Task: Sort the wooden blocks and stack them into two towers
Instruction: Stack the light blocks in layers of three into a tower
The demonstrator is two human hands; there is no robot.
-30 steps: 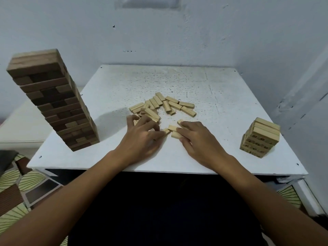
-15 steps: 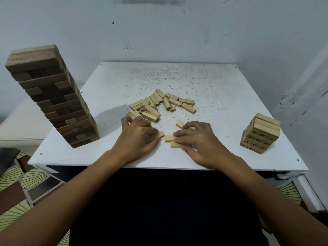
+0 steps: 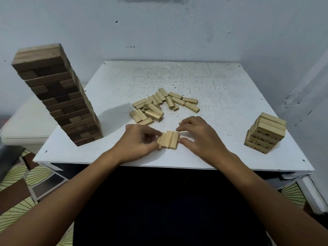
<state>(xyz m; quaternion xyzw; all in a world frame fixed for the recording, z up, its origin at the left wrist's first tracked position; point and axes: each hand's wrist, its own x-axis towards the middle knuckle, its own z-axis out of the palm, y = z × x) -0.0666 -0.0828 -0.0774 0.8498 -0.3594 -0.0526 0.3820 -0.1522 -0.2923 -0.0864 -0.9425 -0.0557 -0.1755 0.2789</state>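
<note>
Looking down from your head camera, you see your left hand (image 3: 137, 141) and right hand (image 3: 198, 137) on either side of a row of three light blocks (image 3: 168, 140) lying side by side near the front edge of the white surface (image 3: 221, 89). Your left hand's curled fingers and thumb pinch the left end of the row, and your right hand's bent fingertips press against its right side, so the three blocks sit squeezed together between both hands. The near ends of the blocks carry small dark numbers, too small to read.

Just beyond your hands, toward the middle of the surface, lies a loose pile of light blocks (image 3: 159, 106), scattered at mixed angles, some overlapping. At the left front corner stands a tall dark block tower (image 3: 56, 96), its layers a mix of mid and deep brown wood; in this wide view it appears to lean. Near the right front corner, well apart from your hands, stands a short light block tower (image 3: 266, 133) of several layers, with numbers printed on the block ends.

Beside the surface, on the left, patterned flooring (image 3: 23, 189) shows.
</note>
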